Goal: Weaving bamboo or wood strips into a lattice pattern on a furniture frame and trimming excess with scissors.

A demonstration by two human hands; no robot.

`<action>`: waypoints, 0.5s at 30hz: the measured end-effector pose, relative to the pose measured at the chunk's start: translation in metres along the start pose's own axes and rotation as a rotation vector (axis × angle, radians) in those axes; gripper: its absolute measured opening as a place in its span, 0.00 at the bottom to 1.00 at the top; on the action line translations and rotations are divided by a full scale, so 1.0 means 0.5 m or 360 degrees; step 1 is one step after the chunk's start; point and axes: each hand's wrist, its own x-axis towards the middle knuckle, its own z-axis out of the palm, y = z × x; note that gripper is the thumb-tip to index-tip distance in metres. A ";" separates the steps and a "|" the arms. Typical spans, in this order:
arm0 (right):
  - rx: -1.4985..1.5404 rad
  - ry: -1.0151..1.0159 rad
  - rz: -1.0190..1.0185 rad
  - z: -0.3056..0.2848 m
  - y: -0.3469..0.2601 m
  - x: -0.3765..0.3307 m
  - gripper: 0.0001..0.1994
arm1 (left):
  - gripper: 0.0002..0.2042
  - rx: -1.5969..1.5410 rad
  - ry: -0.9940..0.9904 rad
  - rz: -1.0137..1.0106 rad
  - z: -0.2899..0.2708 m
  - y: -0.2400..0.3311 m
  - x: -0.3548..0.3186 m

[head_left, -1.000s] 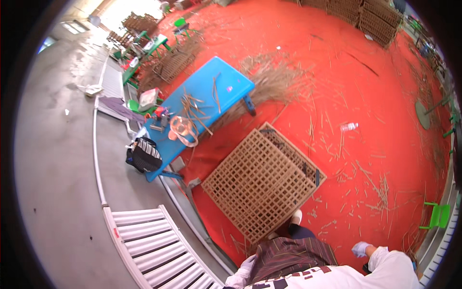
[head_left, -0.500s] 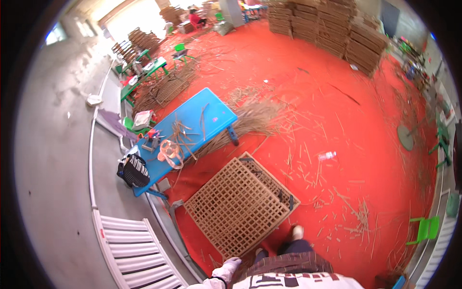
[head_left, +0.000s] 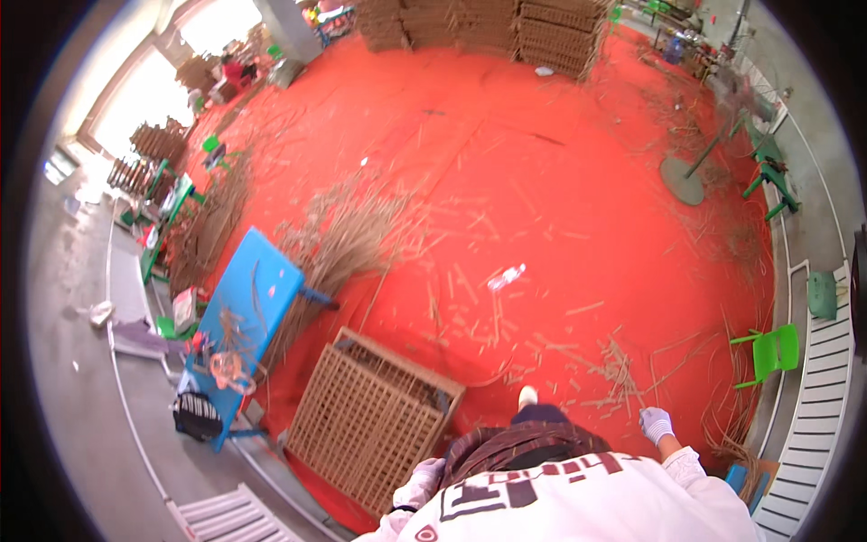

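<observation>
In the head view, the person stands with both gloved hands down and spread to the sides. The left hand (head_left: pixel 426 470) hangs by the hip, nearest the lattice (head_left: pixel 357 415); I can't tell whether its fingers are apart or together. The right hand (head_left: pixel 657 425) hangs over the floor (head_left: pixel 560 208) near loose sticks (head_left: pixel 619 375); its fingers look bent, but whether they grip anything I can't tell.

One shoe (head_left: pixel 528 396) shows ahead, so I'd judge this is a step being taken. It's best done with feet lifted clear of the sticks and the left hand kept wide of the lattice's edge.

The lattice lies ahead and to the left, near the table (head_left: pixel 266 312). It sits askew, a corner toward the lower edge. It looks nearly square through this bending lens, so no long axis stands out, nor any front.
</observation>
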 end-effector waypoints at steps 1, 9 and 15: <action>-0.0308 0.0064 -0.0093 -0.100 -0.083 0.018 0.24 | 0.09 0.0138 0.0014 0.0124 0.042 0.061 0.010; -0.0452 0.0336 -0.0561 -0.378 -0.260 0.361 0.13 | 0.16 0.1245 0.0210 0.0173 0.298 0.517 0.009; -0.0194 0.0164 -0.0609 -0.426 -0.250 0.505 0.12 | 0.14 0.1469 0.0228 0.0073 0.208 0.509 0.482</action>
